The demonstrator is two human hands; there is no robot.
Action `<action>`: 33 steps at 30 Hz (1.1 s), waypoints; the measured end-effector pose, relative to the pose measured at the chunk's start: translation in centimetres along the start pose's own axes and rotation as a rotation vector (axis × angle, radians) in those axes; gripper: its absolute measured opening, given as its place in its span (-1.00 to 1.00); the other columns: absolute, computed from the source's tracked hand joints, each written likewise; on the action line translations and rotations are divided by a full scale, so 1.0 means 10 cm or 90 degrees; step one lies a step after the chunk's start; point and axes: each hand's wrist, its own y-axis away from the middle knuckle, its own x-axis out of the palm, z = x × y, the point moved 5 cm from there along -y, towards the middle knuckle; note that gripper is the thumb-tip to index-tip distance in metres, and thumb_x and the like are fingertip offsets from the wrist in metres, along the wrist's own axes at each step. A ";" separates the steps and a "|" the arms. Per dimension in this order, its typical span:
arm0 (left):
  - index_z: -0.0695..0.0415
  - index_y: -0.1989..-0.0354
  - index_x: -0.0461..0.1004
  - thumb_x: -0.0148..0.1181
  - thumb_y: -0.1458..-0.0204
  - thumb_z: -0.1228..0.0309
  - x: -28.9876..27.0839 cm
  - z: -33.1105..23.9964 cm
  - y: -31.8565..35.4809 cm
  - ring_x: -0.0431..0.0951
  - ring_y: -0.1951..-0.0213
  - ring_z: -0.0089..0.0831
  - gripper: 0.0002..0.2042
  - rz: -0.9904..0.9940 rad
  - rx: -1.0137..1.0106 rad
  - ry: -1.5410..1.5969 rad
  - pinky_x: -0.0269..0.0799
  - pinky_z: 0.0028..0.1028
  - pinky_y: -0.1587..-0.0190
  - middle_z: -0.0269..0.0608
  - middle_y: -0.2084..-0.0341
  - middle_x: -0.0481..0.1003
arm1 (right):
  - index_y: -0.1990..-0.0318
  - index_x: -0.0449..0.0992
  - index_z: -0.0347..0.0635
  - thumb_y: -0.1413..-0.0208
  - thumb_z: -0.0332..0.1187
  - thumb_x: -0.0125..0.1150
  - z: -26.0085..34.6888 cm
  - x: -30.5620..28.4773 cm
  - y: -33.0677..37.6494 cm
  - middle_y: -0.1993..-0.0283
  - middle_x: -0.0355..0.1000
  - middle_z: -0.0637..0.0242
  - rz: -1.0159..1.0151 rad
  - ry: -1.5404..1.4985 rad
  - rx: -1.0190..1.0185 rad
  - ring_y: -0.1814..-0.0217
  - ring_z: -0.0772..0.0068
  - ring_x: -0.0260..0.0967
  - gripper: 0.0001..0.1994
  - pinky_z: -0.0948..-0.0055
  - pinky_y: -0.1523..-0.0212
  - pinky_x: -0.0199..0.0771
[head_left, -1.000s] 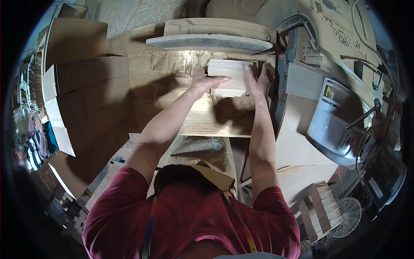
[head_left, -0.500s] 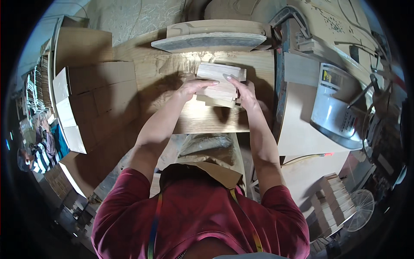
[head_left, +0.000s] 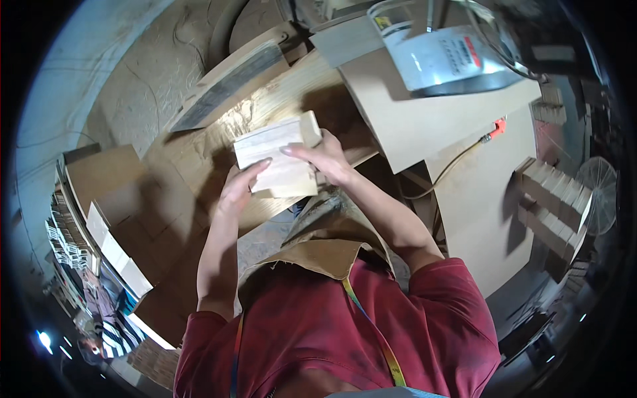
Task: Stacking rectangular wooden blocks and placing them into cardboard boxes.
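Between my two hands is a stack of pale flat wooden pieces (head_left: 277, 147), tilted and raised above the wooden bench (head_left: 187, 151). My left hand (head_left: 240, 186) grips the stack's near left edge, its thumb lying across the top face. On the opposite side, my right hand (head_left: 324, 159) clasps the edge with its thumb also on top. The fingers beneath the stack are mostly hidden. Behind it, a long board with a dark grey face (head_left: 231, 86) stands along the bench's far edge.
Brown cardboard boxes (head_left: 156, 215) stand at the left. On a pale panel at the upper right is a white bucket (head_left: 441, 61). A hose with an orange connector (head_left: 494, 129) lies at the right, near stacked wood pieces (head_left: 554, 196) and a fan (head_left: 597, 192). Another person (head_left: 119, 335) is at the lower left.
My hands have closed around the stack and lifted it off the bench, bringing it nearer to me. My view and body have turned toward the right.
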 end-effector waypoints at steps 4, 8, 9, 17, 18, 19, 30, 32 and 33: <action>0.42 -0.36 0.38 0.67 0.11 0.51 0.78 -0.43 0.25 0.69 -0.06 -0.15 -0.18 0.069 0.107 -0.211 0.61 -0.32 -0.21 0.12 -0.11 0.62 | -0.33 0.30 -0.58 0.17 -0.23 0.77 0.51 -0.64 0.67 -0.07 0.57 -0.14 -0.032 0.006 -0.213 0.08 0.04 0.67 -0.03 0.29 0.03 0.76; 0.30 -0.55 0.11 0.80 0.32 0.36 1.70 -0.77 0.10 0.59 -0.25 -0.06 0.20 0.230 0.391 -0.295 0.52 -0.14 -0.37 0.11 -0.31 0.49 | -0.47 0.23 -0.39 0.28 -0.25 0.82 0.97 -1.45 1.12 -0.33 0.46 -0.02 -0.211 0.214 -0.522 -0.31 0.06 0.50 0.12 0.16 -0.36 0.51; 0.30 -0.55 0.11 0.80 0.32 0.36 1.85 -0.79 -0.07 0.59 -0.25 -0.06 0.20 0.245 0.395 -0.302 0.52 -0.14 -0.37 0.11 -0.31 0.49 | -0.47 0.23 -0.39 0.28 -0.25 0.82 0.89 -1.64 1.06 -0.33 0.46 -0.02 -0.227 0.212 -0.528 -0.31 0.06 0.50 0.12 0.16 -0.36 0.51; 0.05 -0.66 -0.11 0.82 0.39 0.29 2.19 -0.56 -0.79 0.45 -0.39 0.05 0.40 0.337 0.683 -0.564 0.38 0.01 -0.48 -0.07 -0.47 0.35 | -0.57 0.09 -0.32 0.39 -0.18 0.87 0.52 -1.98 0.62 -0.51 0.27 -0.06 -0.265 0.314 -0.537 -0.46 -0.03 0.36 0.32 0.09 -0.46 0.41; 0.03 -0.67 -0.14 0.82 0.39 0.27 2.14 -0.53 -0.83 0.44 -0.40 0.06 0.42 0.336 0.697 -0.572 0.37 0.01 -0.49 -0.09 -0.48 0.34 | -0.57 0.10 -0.30 0.42 -0.15 0.88 0.46 -1.96 0.60 -0.49 0.28 -0.05 -0.279 0.314 -0.530 -0.44 -0.06 0.38 0.34 0.09 -0.45 0.43; 0.03 -0.67 -0.14 0.82 0.39 0.27 2.11 -0.55 -0.85 0.44 -0.40 0.06 0.42 0.332 0.692 -0.576 0.37 0.01 -0.49 -0.09 -0.48 0.34 | -0.57 0.10 -0.30 0.42 -0.15 0.88 0.41 -1.95 0.57 -0.49 0.28 -0.05 -0.275 0.309 -0.527 -0.44 -0.06 0.38 0.34 0.09 -0.45 0.43; -0.01 -0.70 -0.28 0.81 0.39 0.08 1.91 -0.49 -0.91 0.38 -0.45 0.09 0.51 0.362 0.596 -0.689 0.28 0.03 -0.55 -0.01 -0.53 0.25 | -0.66 -0.10 -0.30 0.48 -0.04 0.88 0.19 -1.75 0.49 -0.65 0.04 -0.19 -0.270 0.344 -0.548 -0.58 -0.15 0.23 0.52 0.01 -0.49 0.40; -0.01 -0.70 -0.32 0.81 0.40 0.05 1.98 -0.44 -1.02 0.35 -0.47 0.10 0.54 0.374 0.533 -0.743 0.25 0.05 -0.56 0.01 -0.56 0.20 | -0.66 -0.12 -0.31 0.47 -0.01 0.88 0.19 -1.83 0.41 -0.65 0.03 -0.21 -0.262 0.349 -0.501 -0.58 -0.16 0.23 0.54 0.01 -0.50 0.38; -0.01 -0.70 -0.34 0.81 0.40 0.03 2.01 -0.40 -1.05 0.33 -0.48 0.11 0.55 0.380 0.502 -0.769 0.23 0.06 -0.57 0.02 -0.57 0.18 | -0.66 -0.13 -0.31 0.46 0.00 0.87 0.19 -1.88 0.41 -0.65 0.02 -0.23 -0.258 0.351 -0.477 -0.58 -0.17 0.23 0.55 0.00 -0.50 0.38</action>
